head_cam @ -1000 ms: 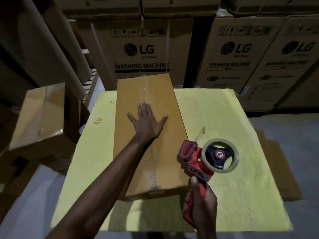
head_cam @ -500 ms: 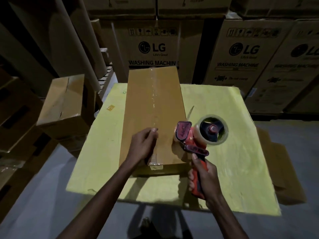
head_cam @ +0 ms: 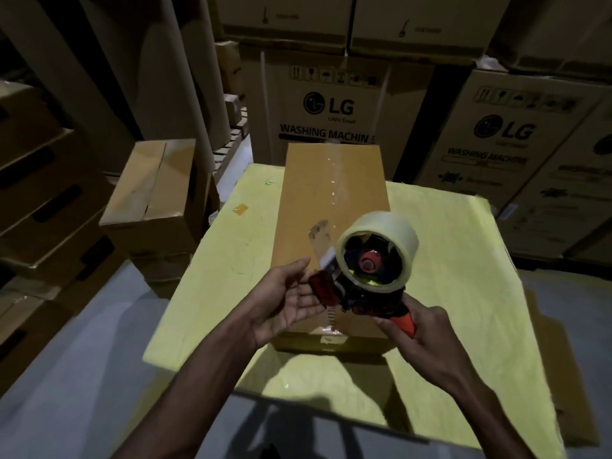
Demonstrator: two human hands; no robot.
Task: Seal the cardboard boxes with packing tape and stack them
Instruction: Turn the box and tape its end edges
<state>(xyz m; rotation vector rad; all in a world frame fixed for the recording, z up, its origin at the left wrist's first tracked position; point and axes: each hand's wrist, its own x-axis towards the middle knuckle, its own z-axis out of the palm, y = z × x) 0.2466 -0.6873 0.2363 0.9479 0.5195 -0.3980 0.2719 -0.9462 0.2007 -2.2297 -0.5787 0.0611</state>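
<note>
Storeroom: dim, with tall cartons printed "LG Washing Machine" lining the far side.
Table: a yellow-covered table top fills the middle of the view.
Cardboard box: one long brown cardboard box lies on the table, running near to far. Its flaps are closed, so nothing inside shows.
Seam: a clear tape strip runs along the box's top.
Tape dispenser: a red tape dispenser is held in the air over the box's near end. It carries a pale roll of tape, and a loose tape end sticks up to the left of the roll.
Right hand: the right hand has its fingers wrapped round the dispenser's orange handle.
Left hand: the left hand is palm up with fingers straight, holding nothing, just beside the dispenser's red front. Whether it touches cannot be told.
Left of table: a closed brown stacked box sits on top of others, its contents hidden.
</note>
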